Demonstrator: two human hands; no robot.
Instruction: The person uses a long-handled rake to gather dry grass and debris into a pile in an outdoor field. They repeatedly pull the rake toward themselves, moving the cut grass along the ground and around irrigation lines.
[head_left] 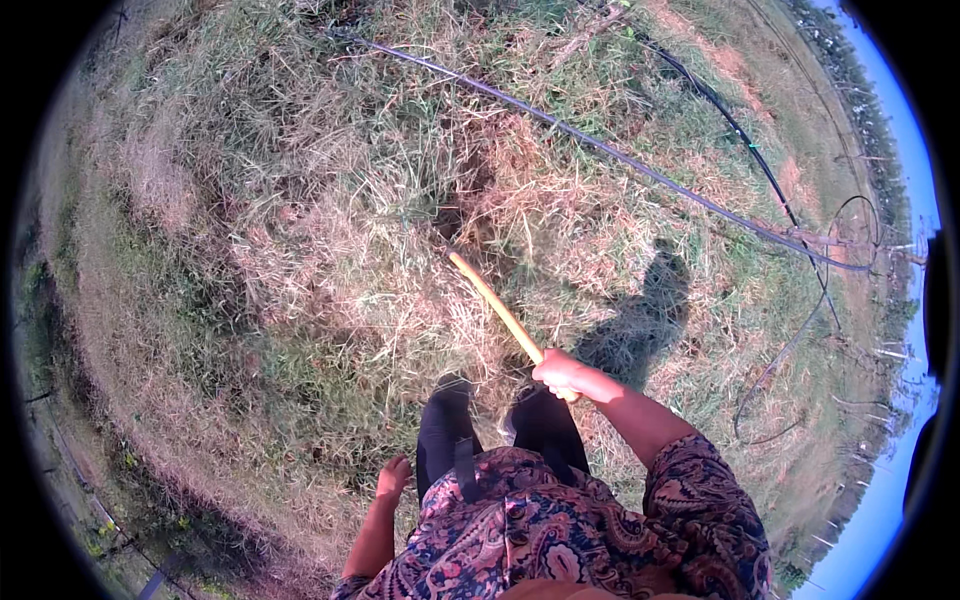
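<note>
While the right hand (562, 374) is gripping a yellow stick-like handle (500, 308) near its lower end, fingers wrapping tightly around it, the left hand (395, 474) is hanging beside the left thigh, its fingers bending loosely; whether they are holding anything, I cannot tell. The handle is slanting forward and leftward from the right fist, in front of the dark trousers (447, 430), and its far end is reaching a shaded hollow (450, 215) in the matted grass (330, 270); stalks and shade are obscuring whatever may be lying at that tip. Beyond it, well apart, a purplish-grey pipe (580, 135) is running diagonally across the ground, crossing a black hose (720, 105) toward the right. A thin dark line (738, 410) is curving through the grass below that crossing. Reddish soil (730, 60) is showing near the upper right, and trees (850, 75) are standing along the far right against blue sky (905, 150). A shadow (650, 310) is falling just beyond the right forearm, and a paisley-patterned shirt (560, 540) is filling the lower middle. On the black hose, a small green mark (752, 145) is appearing too tiny to make out.
</note>
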